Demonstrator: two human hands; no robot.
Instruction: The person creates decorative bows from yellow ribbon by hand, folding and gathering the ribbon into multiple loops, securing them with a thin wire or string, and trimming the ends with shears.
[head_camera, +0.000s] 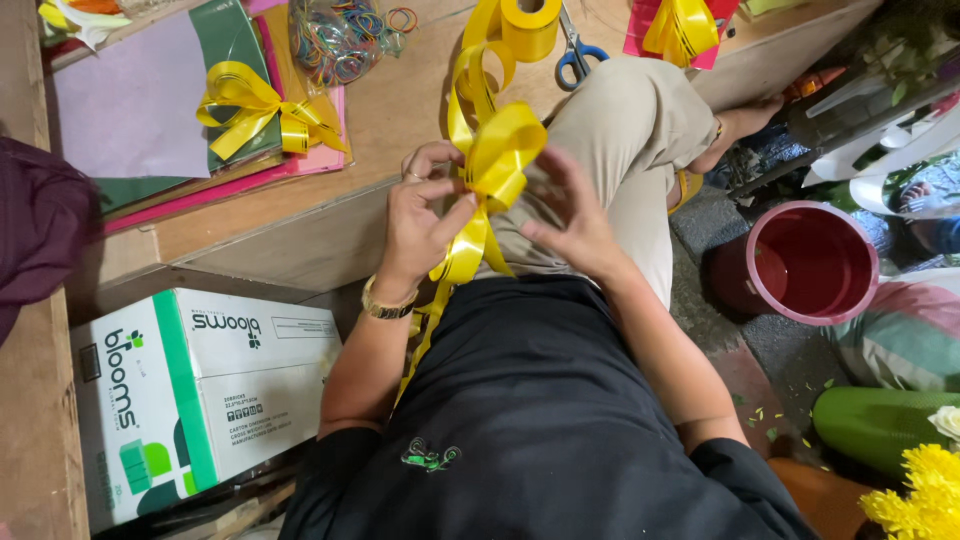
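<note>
My left hand (423, 215) pinches the middle of a shiny yellow ribbon (500, 150) folded into loops, thumb and fingers closed on it. My right hand (572, 218) holds the same ribbon from the right side, fingers spread around a loop. The ribbon runs up to a yellow ribbon roll (528, 22) on the wooden platform (400, 100), and a tail hangs down past my left wrist over my black shirt. A finished yellow bow (258, 108) lies on coloured paper sheets (130, 100) at the left.
Blue-handled scissors (577, 52) lie by the roll. A bag of rubber bands (335, 38) sits at the back. A white and green carton (190, 390) stands lower left. A maroon bucket (810, 262), a green vase (875, 425) and yellow flowers (925, 490) are at right.
</note>
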